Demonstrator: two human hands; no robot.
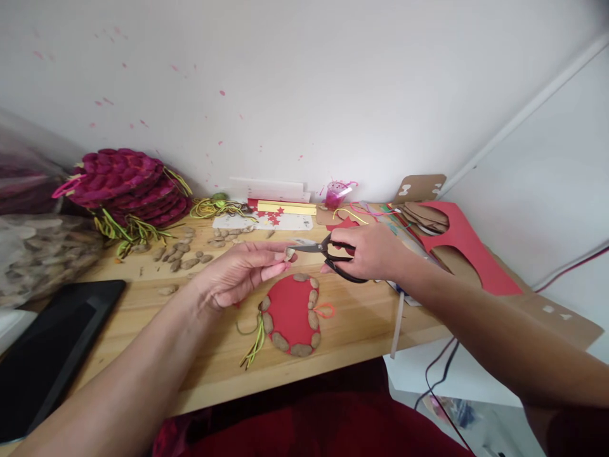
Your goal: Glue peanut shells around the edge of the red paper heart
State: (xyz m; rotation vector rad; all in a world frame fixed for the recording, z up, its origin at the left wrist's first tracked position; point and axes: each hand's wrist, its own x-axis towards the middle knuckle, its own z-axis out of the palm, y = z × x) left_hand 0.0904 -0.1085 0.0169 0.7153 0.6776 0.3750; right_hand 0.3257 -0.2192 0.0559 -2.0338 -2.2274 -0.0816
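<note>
Between its thumb and fingers my left hand (247, 270) pinches a small pale peanut shell (288, 254). My right hand (368, 251) grips black-handled scissors (326, 246), whose blades are parted and touch or nearly touch the shell. Below both hands lies a red heart-shaped card (290, 311) on the wooden table. Brown peanut shells (280, 341) line much of its edge, while a stretch at the upper left is bare. Yellow-green strings (257, 346) hang from its left tip, and an orange loop (326, 310) sticks out at its right.
Loose peanut shells (176, 254) lie at left, near a stack of purple shell-covered pieces (128, 184), a bag of shells (42, 257) and a black tablet (61, 349). A paint cup (337, 194) stands by the wall. Cut red card (476, 247) and cardboard (547, 314) lie right.
</note>
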